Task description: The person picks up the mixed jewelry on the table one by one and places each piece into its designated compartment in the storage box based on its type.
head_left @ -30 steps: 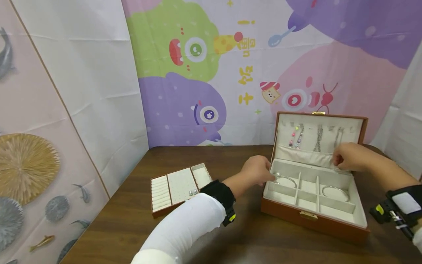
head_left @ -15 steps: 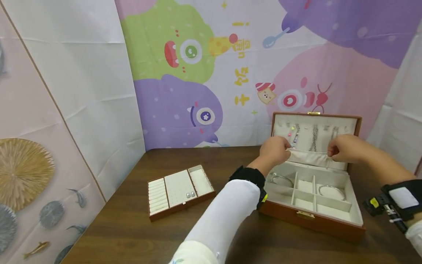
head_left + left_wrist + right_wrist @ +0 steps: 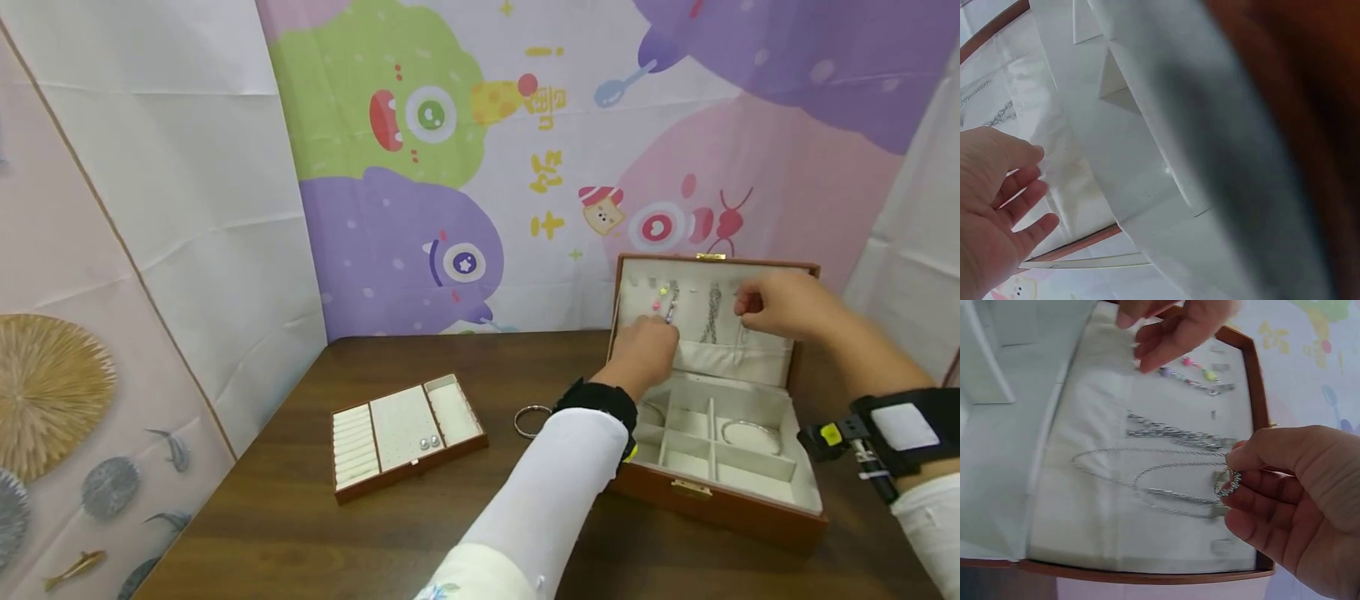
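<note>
The brown jewelry box (image 3: 720,508) stands with its lid (image 3: 757,265) raised. My right hand (image 3: 787,308) is at the lid's right side, pinching part of a thin silver chain necklace (image 3: 1230,489) between thumb and fingers; its long loops hang down the cream lining. My left hand (image 3: 645,354) is before the lid's left side, fingers loosely bent around nothing, near the gathered pocket (image 3: 1069,181). Beside it hangs a colored beaded strand (image 3: 1210,375). Between the hands hangs a thicker silver chain (image 3: 1172,432). A silver bangle (image 3: 750,435) lies in a right compartment.
Left on the wooden table (image 3: 300,542) lies a shallow jewelry tray (image 3: 405,425) with ring rolls and two round pearl-like earrings (image 3: 429,442). Another silver bangle (image 3: 517,423) lies by my left wrist. A printed cloth (image 3: 420,250) hangs behind.
My left hand has moved from the box's left edge up and right to the lid. My right hand has risen along the lid with the chain necklace. A bangle on the table has come into view.
</note>
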A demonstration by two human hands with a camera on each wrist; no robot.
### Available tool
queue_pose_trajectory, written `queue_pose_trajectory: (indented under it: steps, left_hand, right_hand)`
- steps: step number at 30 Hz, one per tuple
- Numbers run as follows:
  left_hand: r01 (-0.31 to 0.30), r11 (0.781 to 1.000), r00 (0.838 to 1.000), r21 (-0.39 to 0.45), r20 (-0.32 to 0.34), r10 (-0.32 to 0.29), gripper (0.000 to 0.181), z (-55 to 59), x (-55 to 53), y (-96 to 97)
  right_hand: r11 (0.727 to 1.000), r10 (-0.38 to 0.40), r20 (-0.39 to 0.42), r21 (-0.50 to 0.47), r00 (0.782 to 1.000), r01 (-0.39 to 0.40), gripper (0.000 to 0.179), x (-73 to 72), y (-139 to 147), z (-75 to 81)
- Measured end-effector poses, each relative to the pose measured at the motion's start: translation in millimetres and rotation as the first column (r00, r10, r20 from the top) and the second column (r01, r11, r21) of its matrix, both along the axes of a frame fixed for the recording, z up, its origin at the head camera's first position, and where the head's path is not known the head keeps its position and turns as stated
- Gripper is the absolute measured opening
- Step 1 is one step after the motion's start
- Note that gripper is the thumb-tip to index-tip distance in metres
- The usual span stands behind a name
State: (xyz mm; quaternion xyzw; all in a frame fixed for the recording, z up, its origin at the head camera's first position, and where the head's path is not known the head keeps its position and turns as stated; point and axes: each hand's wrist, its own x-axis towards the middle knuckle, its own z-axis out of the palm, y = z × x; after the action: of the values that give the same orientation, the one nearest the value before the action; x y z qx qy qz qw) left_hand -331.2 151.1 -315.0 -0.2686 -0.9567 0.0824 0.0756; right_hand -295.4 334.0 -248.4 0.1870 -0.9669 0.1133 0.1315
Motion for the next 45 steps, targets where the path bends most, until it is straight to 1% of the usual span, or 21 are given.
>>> queue_pose_trajectory:
  steps: [3, 7, 10, 13, 17, 19, 22, 26, 31, 33, 39, 42, 45]
  left_hand:
    - [-0.005, 1.0, 1.0, 0.014, 0.024, 0.005, 0.021, -0.5, 1.6, 0.6]
    - [-0.014, 0.998, 0.998, 0.054, 0.058, 0.011, 0.022, -0.1, 5.8, 0.9]
    - [-0.007, 0.998, 0.999, 0.056, 0.044, 0.005, 0.022, 0.5, 8.1, 0.6]
    - [0.015, 0.999, 1.0, 0.045, 0.011, -0.015, 0.021, 0.2, 8.8, 0.5]
    - [0.044, 0.999, 0.999, 0.024, -0.033, -0.043, 0.021, -1.5, 8.4, 1.3]
    - [0.043, 0.999, 0.999, 0.032, -0.031, -0.042, 0.021, -2.2, 8.5, 1.7]
    - [0.045, 0.999, 0.998, 0.02, -0.033, -0.045, 0.021, -3.2, 8.3, 2.4]
    - [0.035, 0.999, 0.999, 0.008, -0.036, -0.035, 0.02, -4.2, 7.8, 2.3]
    - [0.017, 1.0, 0.992, 0.001, -0.126, -0.017, 0.019, -4.3, 6.0, 2.0]
    - [0.013, 1.0, 0.988, 0.012, -0.153, -0.011, 0.019, -4.3, 5.3, 2.6]
    - [-0.027, 0.99, 0.993, 0.136, -0.11, 0.043, 0.017, -3.3, 4.9, 4.9]
    - [-0.025, 0.99, 0.992, 0.139, -0.117, 0.042, 0.017, -3.5, 4.8, 5.2]
    - [-0.003, 0.992, 0.989, 0.13, -0.144, 0.022, 0.016, -4.9, 4.1, 4.3]
  right_hand:
    - [1.0, -0.011, -0.044, -0.009, 0.999, 0.011, 0.003, -1.0, -1.5, 10.2]
    - [1.0, -0.017, -0.103, -0.024, 0.995, 0.015, 0.003, -2.2, -2.0, 24.1]
    - [0.999, -0.031, -0.133, -0.014, 0.991, 0.03, 0.004, -3.1, -1.7, 33.8]
    - [0.999, -0.048, -0.163, 0.006, 0.985, 0.05, 0.006, -4.1, 0.1, 41.2]
    - [0.997, -0.078, -0.194, 0.004, 0.978, 0.08, 0.01, -3.4, 0.9, 46.6]
    - [0.996, -0.089, -0.203, -0.005, 0.975, 0.09, 0.01, -3.1, 0.6, 47.0]
    - [0.996, -0.09, -0.213, -0.001, 0.973, 0.092, 0.01, -3.5, 0.7, 44.9]
    - [0.997, -0.064, -0.218, 0.026, 0.974, 0.071, 0.009, -6.0, 1.4, 37.6]
    - [0.998, -0.024, -0.203, 0.05, 0.979, 0.034, 0.006, -9.0, 3.9, 23.9]
    - [0.998, -0.009, -0.181, 0.057, 0.983, 0.019, 0.005, -10.5, 4.6, 17.7]
    - [0.997, 0.023, -0.063, 0.076, 0.998, -0.018, 0.003, -14.7, 5.2, 0.4]
    - [0.995, 0.045, -0.028, 0.095, 0.999, -0.042, 0.004, -16.5, 6.2, -7.4]
    - [0.993, 0.058, -0.013, 0.106, 0.998, -0.056, 0.006, -17.0, 7.1, -12.4]
